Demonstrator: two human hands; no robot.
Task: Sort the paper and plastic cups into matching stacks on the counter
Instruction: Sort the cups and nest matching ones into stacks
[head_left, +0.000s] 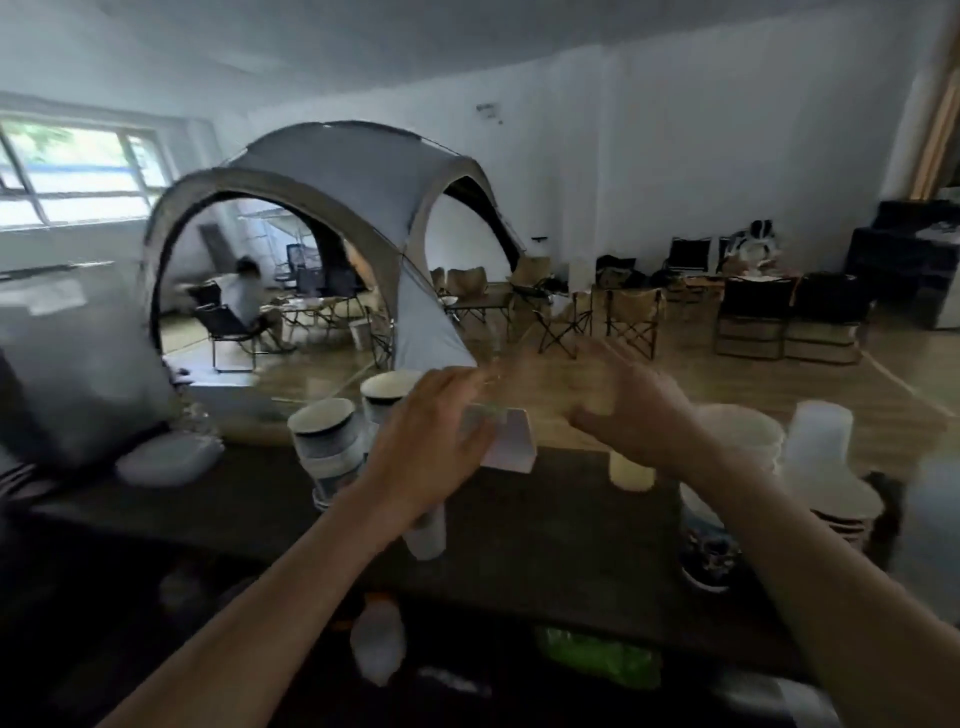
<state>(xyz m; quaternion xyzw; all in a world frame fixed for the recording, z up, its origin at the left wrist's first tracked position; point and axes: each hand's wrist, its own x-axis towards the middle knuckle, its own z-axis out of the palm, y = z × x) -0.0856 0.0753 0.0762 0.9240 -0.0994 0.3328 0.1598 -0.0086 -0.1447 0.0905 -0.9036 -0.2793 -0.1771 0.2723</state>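
Left hand (426, 441) grips a white paper cup (511, 441), smooth, tapered and tilted, above the dark counter (519, 525). Right hand (631, 410) is just beside it and motion-blurred; fingers look curled, but can't tell if it holds anything. Two paper stacks (327, 452) sit left of the hands, with white rims and grey print too blurred to read. A frosted plastic cup (427, 532) is under the left wrist, partly hidden. A pale yellow cup (631, 470) is below the right hand, top covered. Far right is a translucent plastic stack (821, 436) with a ribbed paper pile (847, 506) in front. A patterned stack (709, 551) is partly behind the right forearm.
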